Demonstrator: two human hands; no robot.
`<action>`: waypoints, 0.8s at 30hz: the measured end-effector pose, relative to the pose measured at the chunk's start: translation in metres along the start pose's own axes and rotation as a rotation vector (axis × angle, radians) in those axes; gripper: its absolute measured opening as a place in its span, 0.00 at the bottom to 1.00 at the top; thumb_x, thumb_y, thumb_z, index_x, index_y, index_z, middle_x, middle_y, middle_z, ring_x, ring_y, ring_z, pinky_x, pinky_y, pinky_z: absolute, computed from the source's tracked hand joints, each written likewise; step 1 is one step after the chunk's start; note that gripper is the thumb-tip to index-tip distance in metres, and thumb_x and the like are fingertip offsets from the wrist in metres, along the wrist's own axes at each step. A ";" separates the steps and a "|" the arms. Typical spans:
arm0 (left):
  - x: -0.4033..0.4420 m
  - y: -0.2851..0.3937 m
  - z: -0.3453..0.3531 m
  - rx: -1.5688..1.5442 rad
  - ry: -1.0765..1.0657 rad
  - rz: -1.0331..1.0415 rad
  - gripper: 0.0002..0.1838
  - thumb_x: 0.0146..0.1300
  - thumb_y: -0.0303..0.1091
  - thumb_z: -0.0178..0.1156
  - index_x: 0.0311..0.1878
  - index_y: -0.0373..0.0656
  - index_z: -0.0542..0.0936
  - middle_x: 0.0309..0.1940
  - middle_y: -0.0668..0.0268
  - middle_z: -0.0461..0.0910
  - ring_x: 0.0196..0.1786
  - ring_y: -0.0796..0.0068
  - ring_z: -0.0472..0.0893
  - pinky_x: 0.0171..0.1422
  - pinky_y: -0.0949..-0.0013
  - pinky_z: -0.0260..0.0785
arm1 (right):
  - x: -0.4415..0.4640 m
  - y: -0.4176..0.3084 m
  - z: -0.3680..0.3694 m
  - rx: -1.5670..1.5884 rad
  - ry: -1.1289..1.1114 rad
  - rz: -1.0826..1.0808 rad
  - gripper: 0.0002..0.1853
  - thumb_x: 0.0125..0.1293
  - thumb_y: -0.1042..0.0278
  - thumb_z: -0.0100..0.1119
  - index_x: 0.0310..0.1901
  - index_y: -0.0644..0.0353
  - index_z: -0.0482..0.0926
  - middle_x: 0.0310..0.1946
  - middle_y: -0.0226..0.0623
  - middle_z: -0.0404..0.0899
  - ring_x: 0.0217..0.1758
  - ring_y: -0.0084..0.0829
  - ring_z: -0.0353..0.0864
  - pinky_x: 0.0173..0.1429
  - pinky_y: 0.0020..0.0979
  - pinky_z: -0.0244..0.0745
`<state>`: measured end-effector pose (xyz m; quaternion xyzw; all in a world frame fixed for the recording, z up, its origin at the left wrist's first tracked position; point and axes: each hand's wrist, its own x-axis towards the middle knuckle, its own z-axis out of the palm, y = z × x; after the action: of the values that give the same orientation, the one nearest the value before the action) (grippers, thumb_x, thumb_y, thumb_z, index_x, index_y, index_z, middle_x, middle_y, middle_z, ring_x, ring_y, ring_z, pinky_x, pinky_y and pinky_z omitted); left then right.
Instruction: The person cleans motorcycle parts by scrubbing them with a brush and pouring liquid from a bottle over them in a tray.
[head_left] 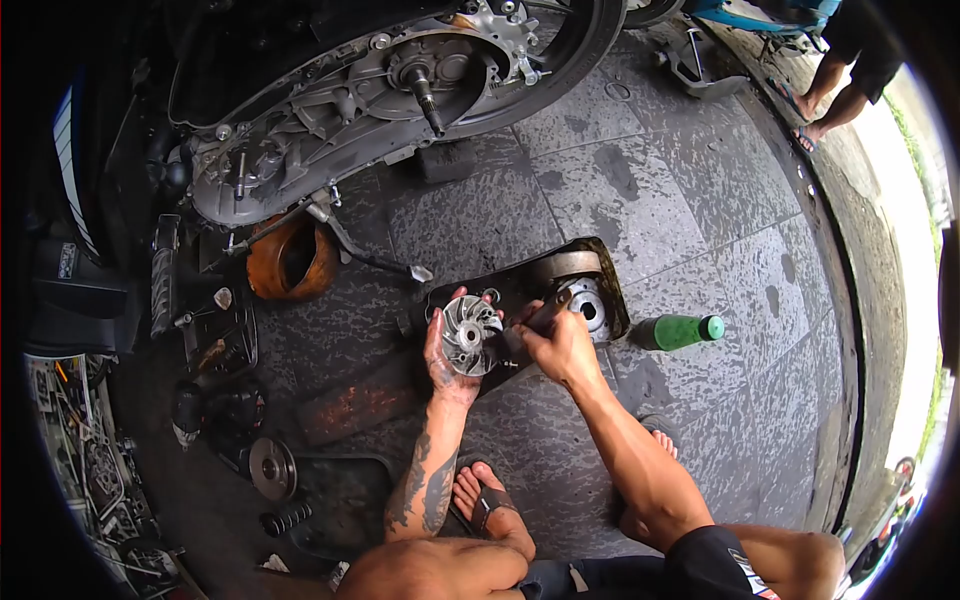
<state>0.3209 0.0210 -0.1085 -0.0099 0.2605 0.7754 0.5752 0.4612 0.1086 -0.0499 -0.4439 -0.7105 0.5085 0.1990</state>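
Note:
My left hand (441,362) is closed round the edge of a silver finned fan pulley (474,318), with its vanes and central hole facing up. My right hand (560,345) grips a brush (546,314) with a brownish handle. The brush's dark end is close to the pulley's right edge; whether it touches cannot be made out. Both hands are over a dark tray (617,290). In the tray lie a round metal drum (566,264) and a silver disc (590,309), partly hidden by my right hand.
A scooter's opened engine case (330,120) with a protruding shaft (427,100) is above. A green bottle (680,332) lies right of the tray. An orange-brown container (290,262) and a metal disc (272,468) are at left. Another person's legs (840,95) are at upper right.

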 end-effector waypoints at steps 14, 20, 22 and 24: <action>0.004 -0.002 0.002 -0.089 0.177 -0.131 0.30 0.70 0.61 0.47 0.61 0.45 0.74 0.54 0.51 0.80 0.55 0.55 0.80 0.62 0.52 0.72 | -0.015 -0.034 0.008 0.200 0.044 -0.304 0.06 0.59 0.78 0.63 0.38 0.64 0.81 0.36 0.40 0.84 0.41 0.37 0.85 0.47 0.33 0.78; 0.005 0.013 -0.003 -0.115 0.182 -0.340 0.33 0.67 0.67 0.47 0.56 0.47 0.77 0.49 0.53 0.83 0.49 0.56 0.82 0.56 0.52 0.75 | 0.007 -0.005 -0.007 -0.101 -0.119 -0.156 0.06 0.59 0.73 0.62 0.36 0.64 0.82 0.22 0.50 0.80 0.29 0.46 0.84 0.36 0.39 0.76; 0.003 0.010 0.003 -0.094 0.133 -0.314 0.34 0.67 0.69 0.46 0.57 0.47 0.77 0.49 0.53 0.83 0.49 0.56 0.83 0.56 0.52 0.75 | 0.003 -0.011 -0.006 0.139 -0.046 -0.202 0.05 0.58 0.75 0.63 0.36 0.64 0.82 0.25 0.47 0.82 0.30 0.40 0.85 0.36 0.35 0.77; 0.002 0.009 -0.001 -0.040 0.193 -0.280 0.39 0.65 0.73 0.43 0.59 0.47 0.76 0.50 0.52 0.82 0.50 0.55 0.83 0.54 0.51 0.76 | -0.010 -0.026 0.001 0.334 -0.079 -0.201 0.06 0.58 0.77 0.63 0.37 0.64 0.82 0.30 0.42 0.85 0.33 0.35 0.86 0.39 0.32 0.78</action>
<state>0.3119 0.0204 -0.1067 -0.1323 0.2950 0.6881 0.6496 0.4549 0.0974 -0.0251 -0.3112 -0.6644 0.6139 0.2914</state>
